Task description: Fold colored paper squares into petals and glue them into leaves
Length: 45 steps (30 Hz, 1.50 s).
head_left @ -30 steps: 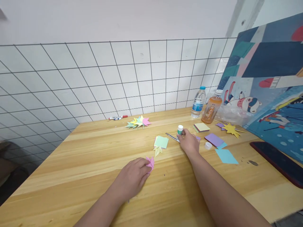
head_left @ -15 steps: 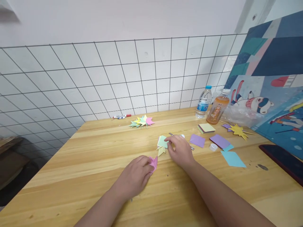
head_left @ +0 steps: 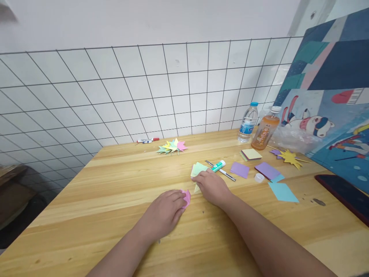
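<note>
My left hand (head_left: 165,211) is closed on a pink folded paper (head_left: 187,199), holding it on the wooden table. My right hand (head_left: 211,186) is closed over a pale yellow folded paper (head_left: 196,188), and only its pointed tip shows below the fingers. Just beyond those fingers lie light green paper squares (head_left: 198,168). A green-and-white glue stick (head_left: 218,166) and a pen (head_left: 227,175) rest close behind my right hand.
Folded paper stars (head_left: 173,146) lie at the back near two markers (head_left: 148,141). To the right are purple squares (head_left: 240,169), a paper stack (head_left: 251,154), a white cap (head_left: 259,177), a blue square (head_left: 283,192), a yellow star (head_left: 290,158), two bottles (head_left: 247,125) and a phone (head_left: 343,196).
My right hand has moved slightly left and down over the pale yellow folded paper, uncovering the glue stick and pen. My left hand stays on the pink paper.
</note>
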Each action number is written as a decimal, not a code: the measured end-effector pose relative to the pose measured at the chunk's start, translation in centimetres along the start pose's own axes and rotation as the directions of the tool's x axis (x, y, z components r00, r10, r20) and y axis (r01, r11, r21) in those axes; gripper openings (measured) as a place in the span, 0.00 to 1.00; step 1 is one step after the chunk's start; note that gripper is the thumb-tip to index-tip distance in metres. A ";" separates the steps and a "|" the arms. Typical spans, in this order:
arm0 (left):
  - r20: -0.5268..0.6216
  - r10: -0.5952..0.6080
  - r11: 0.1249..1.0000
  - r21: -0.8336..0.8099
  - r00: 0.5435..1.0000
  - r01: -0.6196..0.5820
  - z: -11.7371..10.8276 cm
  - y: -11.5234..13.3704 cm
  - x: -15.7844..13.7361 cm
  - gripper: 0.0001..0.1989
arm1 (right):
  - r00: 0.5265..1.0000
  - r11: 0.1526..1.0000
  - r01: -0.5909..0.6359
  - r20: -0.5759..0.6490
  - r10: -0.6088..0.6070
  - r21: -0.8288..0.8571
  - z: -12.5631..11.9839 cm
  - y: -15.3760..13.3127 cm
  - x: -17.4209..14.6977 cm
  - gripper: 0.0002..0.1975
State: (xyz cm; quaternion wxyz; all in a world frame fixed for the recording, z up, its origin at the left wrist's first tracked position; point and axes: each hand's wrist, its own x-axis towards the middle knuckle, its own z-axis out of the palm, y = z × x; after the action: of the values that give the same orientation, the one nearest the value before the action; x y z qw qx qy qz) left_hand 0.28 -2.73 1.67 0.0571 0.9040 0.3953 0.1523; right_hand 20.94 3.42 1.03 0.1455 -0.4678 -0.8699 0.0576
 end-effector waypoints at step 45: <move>0.021 -0.057 0.994 -0.090 0.998 0.058 -0.2 -0.4 -0.2 0.10 | 0.955 0.874 -0.208 0.283 0.085 0.440 -2.9 0.5 -2.0 0.03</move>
State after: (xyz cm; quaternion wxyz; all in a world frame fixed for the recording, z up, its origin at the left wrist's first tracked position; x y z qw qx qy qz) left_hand -0.17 -2.57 1.72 0.1059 0.8901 0.4134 0.1602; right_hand 23.26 1.97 3.31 0.1353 -0.4731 -0.8037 0.3347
